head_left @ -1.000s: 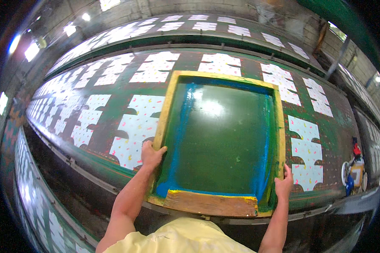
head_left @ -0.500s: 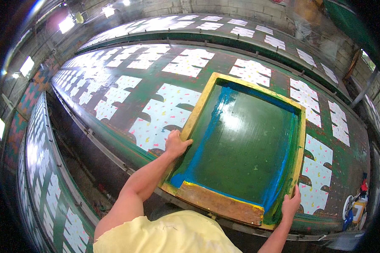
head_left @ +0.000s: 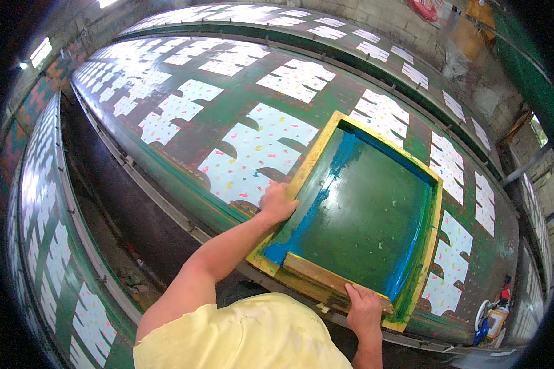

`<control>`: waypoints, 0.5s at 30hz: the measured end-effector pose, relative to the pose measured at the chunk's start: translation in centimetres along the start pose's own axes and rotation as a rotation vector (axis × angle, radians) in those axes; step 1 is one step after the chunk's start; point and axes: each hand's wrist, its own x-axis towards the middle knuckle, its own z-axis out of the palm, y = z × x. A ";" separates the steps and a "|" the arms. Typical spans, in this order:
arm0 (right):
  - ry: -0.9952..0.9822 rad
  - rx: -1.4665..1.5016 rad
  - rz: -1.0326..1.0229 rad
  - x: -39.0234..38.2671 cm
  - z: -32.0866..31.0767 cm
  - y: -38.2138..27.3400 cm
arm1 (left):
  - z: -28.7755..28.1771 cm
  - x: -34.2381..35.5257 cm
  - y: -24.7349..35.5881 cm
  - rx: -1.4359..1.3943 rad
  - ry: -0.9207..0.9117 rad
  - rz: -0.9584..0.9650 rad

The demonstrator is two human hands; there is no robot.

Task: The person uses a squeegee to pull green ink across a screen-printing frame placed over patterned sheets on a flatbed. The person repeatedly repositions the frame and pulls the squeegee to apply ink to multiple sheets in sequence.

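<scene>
A yellow-edged screen-printing frame (head_left: 317,149) with a dark green mesh (head_left: 363,209) lies on the long table. Blue ink (head_left: 277,252) runs along the inside of its rails and pools in the near left corner. My left hand (head_left: 279,202) grips the left rail, thumb over the top. Along the near end of the frame rests a wooden squeegee (head_left: 320,275), its lower edge out of sight. My right hand (head_left: 364,307) is closed on the squeegee's right part, with the thumb on top and the other fingers partly hidden.
White cut fabric pieces with small coloured prints (head_left: 258,147) lie in rows along the green printing table (head_left: 228,101). Metal rails (head_left: 135,175) edge it. Another table of pieces (head_left: 58,246) stands at the left. A white and yellow container (head_left: 497,321) sits at the right end.
My right hand has left the frame's right rail and taken hold of the squeegee, which is now tilted more upright. My left hand still holds the left rail. The view has shifted.
</scene>
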 end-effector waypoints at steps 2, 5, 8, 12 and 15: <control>0.037 0.020 0.019 1.7 0.7 -1.1 | -0.4 -0.4 -0.6 -0.099 0.002 0.031; -0.067 0.013 0.051 4.3 0.9 -1.9 | -1.3 -0.7 -0.5 -0.254 -0.085 -0.042; -0.163 0.007 0.159 5.3 -0.2 -2.2 | -2.3 -0.9 0.4 -0.309 -0.145 -0.124; -0.195 -0.029 0.192 4.2 -0.4 -3.3 | -2.4 -1.4 0.7 -0.224 -0.062 -0.054; -0.068 -0.049 0.124 3.1 1.4 -4.2 | -1.6 -1.8 0.3 -0.228 0.004 0.009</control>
